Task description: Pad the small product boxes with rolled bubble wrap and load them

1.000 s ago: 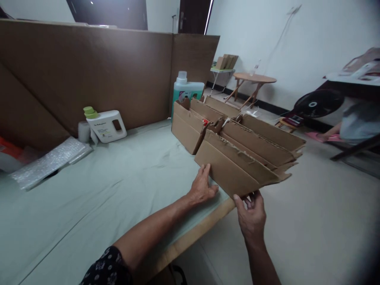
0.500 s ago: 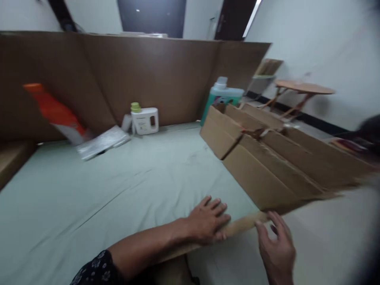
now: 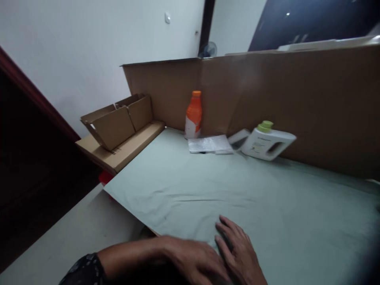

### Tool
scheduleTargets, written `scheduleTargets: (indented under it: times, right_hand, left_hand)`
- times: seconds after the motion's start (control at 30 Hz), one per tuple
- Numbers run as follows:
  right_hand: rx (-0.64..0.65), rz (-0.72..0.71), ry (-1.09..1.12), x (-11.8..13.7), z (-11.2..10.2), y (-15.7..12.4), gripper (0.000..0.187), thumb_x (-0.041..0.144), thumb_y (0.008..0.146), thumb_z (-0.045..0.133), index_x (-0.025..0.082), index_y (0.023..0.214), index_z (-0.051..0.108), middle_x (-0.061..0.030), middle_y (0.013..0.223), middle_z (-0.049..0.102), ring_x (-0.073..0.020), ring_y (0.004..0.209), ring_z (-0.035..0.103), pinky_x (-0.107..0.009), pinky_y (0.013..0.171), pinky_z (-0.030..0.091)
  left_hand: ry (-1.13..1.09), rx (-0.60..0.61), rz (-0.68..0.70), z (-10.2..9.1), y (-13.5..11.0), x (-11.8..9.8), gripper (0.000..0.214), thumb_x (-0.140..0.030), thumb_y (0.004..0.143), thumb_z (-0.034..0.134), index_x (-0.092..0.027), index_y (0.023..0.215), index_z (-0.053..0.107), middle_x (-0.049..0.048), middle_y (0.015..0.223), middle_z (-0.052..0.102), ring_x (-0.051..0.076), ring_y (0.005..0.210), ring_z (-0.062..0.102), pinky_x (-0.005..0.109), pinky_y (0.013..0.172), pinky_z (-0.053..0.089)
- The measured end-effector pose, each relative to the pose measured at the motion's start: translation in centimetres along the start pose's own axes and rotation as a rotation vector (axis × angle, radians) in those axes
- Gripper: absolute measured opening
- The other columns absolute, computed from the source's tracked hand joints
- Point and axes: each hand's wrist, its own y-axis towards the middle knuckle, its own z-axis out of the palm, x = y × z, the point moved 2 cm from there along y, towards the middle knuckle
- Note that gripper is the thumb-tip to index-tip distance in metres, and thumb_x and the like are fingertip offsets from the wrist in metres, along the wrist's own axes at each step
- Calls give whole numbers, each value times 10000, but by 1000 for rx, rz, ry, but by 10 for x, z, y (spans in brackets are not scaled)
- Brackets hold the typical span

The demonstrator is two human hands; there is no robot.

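My left hand [image 3: 197, 257] reaches in from the lower left, slightly blurred, over the front edge of the cloth. Its fingers are stretched out and hold nothing that I can see. Right beside it, my right hand [image 3: 239, 253] rests on the pale green cloth [image 3: 190, 174] with its fingers apart. Whether the two hands touch, I cannot tell. Small wrinkles run through the cloth just beyond the fingers.
At the back stand an orange and white bottle [image 3: 194, 116] and a white jug [image 3: 264, 142] with a green cap, with a clear plastic packet [image 3: 210, 144] between. Cardboard boxes [image 3: 114, 128] sit at the left. A tall cardboard panel [image 3: 282, 91] closes off the rear.
The view has swung left, so the right-hand boxes and teal bottle are out of sight. My right hand has come off the right front edge and now lies close to my left hand.
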Motion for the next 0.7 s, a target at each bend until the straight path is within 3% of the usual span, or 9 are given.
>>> scheduleTargets:
  times: [0.03,0.1,0.2,0.3,0.37,0.43,0.53,0.63,0.7]
  right_hand:
    - [16,-34,6,7,11,12,290,374,960,526,250,1117,736,-90,1232,739,-285,1081,713,-452,817,602]
    - [16,-73,-1,18,25,26,283,364,957,530,251,1120,733,-93,1238,737,-293,1091,712,-450,807,596]
    - [-19,-105,-21,23,34,30,289,345,958,534,248,1163,713,-103,1257,729,-303,1105,707,-448,803,584]
    - [-41,-134,-12,17,35,28,280,345,959,541,250,1172,696,-100,1236,737,-299,1076,717,-437,787,581]
    - [-48,-136,-14,13,34,28,267,347,963,539,253,1158,694,-93,1213,746,-292,1052,725,-432,774,582]
    - [-48,-132,-25,12,33,30,258,346,965,540,252,1147,696,-86,1195,752,-286,1032,730,-432,765,586]
    - [-43,-128,-35,14,31,35,250,345,967,541,250,1132,701,-80,1180,758,-279,1018,735,-430,748,594]
    - [-51,-119,-31,17,30,36,245,341,965,542,247,1119,708,-83,1177,760,-279,1024,737,-426,740,602]
    - [-48,-108,-23,16,31,34,253,342,960,545,250,1121,718,-84,1183,760,-282,1036,737,-431,754,607]
  left_hand:
    - [-56,-126,-158,-28,-30,6,482,-477,934,565,-244,1348,643,38,1278,735,210,1162,699,297,997,555]
    - [16,-541,-474,-94,-98,13,423,-461,918,574,-244,1264,685,64,1225,754,237,1080,724,365,932,588]
    - [460,-1296,-707,-197,-205,2,343,-422,843,630,-214,1098,727,90,1222,736,286,1176,666,481,1060,510]
    - [751,-1691,-774,-278,-288,-18,443,-357,812,701,-181,1216,651,44,1513,518,328,1532,250,569,1283,54]
    - [877,-1789,-847,-315,-324,-26,558,-309,773,778,-148,1273,590,-30,1603,376,334,1571,66,566,1264,-125]
    - [816,-1811,-933,-339,-347,-24,463,-305,766,815,-132,1147,616,-79,1628,301,358,1569,-41,603,1240,-178]
    - [653,-1822,-983,-351,-363,-12,358,-363,742,857,-121,829,608,-59,1621,311,421,1555,-7,654,1269,-56]
    - [612,-1821,-936,-341,-366,-5,426,-419,710,878,-129,720,567,10,1634,302,419,1525,190,592,1305,106]
    - [617,-1834,-895,-320,-367,-8,436,-467,708,867,-144,729,574,2,1652,278,399,1520,233,552,1317,140]
